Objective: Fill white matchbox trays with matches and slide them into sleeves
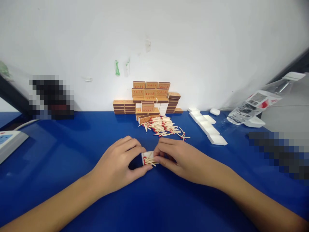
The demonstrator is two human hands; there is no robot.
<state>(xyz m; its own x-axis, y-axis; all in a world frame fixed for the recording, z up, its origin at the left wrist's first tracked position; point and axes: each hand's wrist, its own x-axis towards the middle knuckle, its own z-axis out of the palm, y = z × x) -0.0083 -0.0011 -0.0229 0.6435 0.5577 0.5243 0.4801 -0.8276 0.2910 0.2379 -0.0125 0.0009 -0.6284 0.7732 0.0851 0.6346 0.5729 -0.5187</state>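
Note:
A small white matchbox tray (142, 158) lies on the blue tabletop (149, 206) with several red-tipped matches (149, 160) in it, some crossing over its near edge. My left hand (122, 159) curves round the tray's left end, thumb at the near side and index finger at the far side. Over the right end, the fingers of my right hand (175, 158) are pinched on matches, covering that end of the tray. Beyond my hands spreads a loose heap of matches (164, 125), with a few strays at its right.
Stacked matchboxes (149, 93) stand against the white wall (193, 48). White empty trays (205, 125) form a slanting row on the right, near a tilted plastic bottle (256, 100) and a small white case (214, 111). A white device (12, 143) sits at the left edge.

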